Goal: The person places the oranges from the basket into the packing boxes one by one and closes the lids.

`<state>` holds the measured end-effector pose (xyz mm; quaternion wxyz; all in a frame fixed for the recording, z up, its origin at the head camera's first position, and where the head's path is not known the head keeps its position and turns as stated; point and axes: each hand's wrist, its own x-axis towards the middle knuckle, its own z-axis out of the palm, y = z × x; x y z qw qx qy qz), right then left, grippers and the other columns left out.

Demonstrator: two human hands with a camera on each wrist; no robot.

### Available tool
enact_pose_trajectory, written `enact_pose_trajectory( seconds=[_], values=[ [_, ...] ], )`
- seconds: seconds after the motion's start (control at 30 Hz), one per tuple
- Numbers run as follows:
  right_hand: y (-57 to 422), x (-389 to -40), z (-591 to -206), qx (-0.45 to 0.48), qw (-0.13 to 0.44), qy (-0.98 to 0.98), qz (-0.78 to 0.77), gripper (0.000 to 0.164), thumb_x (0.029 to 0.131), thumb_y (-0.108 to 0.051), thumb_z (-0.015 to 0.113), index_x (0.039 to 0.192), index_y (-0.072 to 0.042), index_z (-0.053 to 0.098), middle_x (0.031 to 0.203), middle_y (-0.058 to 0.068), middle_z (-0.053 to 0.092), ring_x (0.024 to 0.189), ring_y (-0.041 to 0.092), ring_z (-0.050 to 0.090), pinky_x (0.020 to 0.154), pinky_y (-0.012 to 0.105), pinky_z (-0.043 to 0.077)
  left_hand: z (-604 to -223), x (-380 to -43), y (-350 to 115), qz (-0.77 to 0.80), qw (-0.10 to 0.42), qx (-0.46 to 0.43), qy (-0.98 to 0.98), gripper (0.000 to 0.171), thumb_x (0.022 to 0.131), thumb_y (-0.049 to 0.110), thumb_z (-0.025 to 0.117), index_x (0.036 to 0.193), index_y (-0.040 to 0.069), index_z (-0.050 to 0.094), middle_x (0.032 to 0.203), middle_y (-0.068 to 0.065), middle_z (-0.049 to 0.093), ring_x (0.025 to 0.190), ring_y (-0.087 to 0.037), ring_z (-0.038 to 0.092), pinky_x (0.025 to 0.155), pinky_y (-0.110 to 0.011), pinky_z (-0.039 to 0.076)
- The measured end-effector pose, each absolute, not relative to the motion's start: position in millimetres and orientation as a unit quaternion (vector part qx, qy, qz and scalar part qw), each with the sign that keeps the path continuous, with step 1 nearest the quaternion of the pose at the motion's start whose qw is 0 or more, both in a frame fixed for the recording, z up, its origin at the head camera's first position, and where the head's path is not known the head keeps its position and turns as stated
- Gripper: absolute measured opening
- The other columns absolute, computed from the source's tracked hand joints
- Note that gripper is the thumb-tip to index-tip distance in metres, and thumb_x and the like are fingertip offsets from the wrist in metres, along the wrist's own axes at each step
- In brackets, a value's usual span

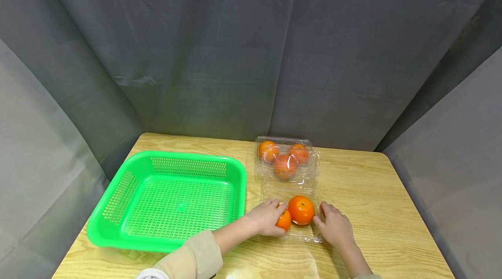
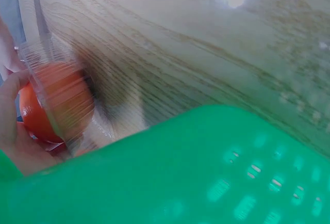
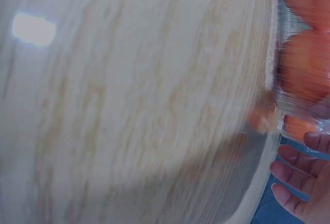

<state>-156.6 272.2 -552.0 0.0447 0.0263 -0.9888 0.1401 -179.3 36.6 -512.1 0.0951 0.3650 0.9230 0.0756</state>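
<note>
A clear plastic clamshell container (image 1: 290, 188) lies on the table. Three oranges (image 1: 285, 166) sit in its far part, seen through clear plastic, and two more lie in the near part. My left hand (image 1: 266, 219) curls its fingers over the left near orange (image 1: 284, 221), partly covering it. Beside it, the right near orange (image 1: 301, 210) shows a small green stem mark. Just right of that fruit is my right hand (image 1: 335, 225), its thumb side close to the container's edge. In the right wrist view its fingers (image 3: 294, 175) are loosely extended and grip nothing.
An empty green plastic basket (image 1: 240, 192) stands on the left of the wooden table (image 1: 361, 192), close beside my left forearm. Grey cloth (image 1: 219, 52) hangs behind the table and along both sides.
</note>
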Motion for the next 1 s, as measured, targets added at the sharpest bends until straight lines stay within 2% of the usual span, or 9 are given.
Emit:
enact_pose_trajectory(
  seconds=[0.6, 0.83, 1.0],
  values=[
    [272.2, -156.9, -552.1, 0.024, 0.041, -0.989, 0.140, 0.022, 0.078, -0.027, 0.061, 0.081, -0.012, 0.045, 0.070, 0.002, 0.045, 0.056, 0.021, 0.042, 0.048, 0.034, 0.033, -514.6, -182.3, 35.7, 0.076, 0.104, 0.371, 0.920, 0.069, 0.077, 0.048, 0.063, 0.133, 0.014, 0.042, 0.117, -0.004, 0.049, 0.104, -0.017, 0.049, 0.085, -0.026, 0.044],
    [272.7, -157.3, -553.6, 0.024, 0.040, -0.989, 0.140, 0.022, 0.078, -0.027, 0.061, 0.081, -0.012, 0.045, 0.070, 0.002, 0.045, 0.056, 0.021, 0.041, 0.048, 0.034, 0.033, -507.3, -183.1, 31.1, 0.096, 0.113, 0.380, 0.913, 0.076, 0.077, 0.047, 0.063, 0.138, 0.010, 0.036, 0.128, -0.007, 0.046, 0.116, -0.021, 0.046, 0.095, -0.029, 0.040],
    [272.9, -157.8, -553.9, 0.024, 0.043, -0.989, 0.139, 0.022, 0.078, -0.028, 0.061, 0.080, -0.012, 0.045, 0.070, 0.002, 0.045, 0.055, 0.021, 0.042, 0.048, 0.034, 0.033, -498.0, -188.0, 28.8, 0.108, 0.097, 0.381, 0.913, 0.072, 0.080, 0.046, 0.061, 0.137, 0.010, 0.038, 0.135, -0.009, 0.043, 0.124, -0.023, 0.041, 0.101, -0.033, 0.036]
  ],
)
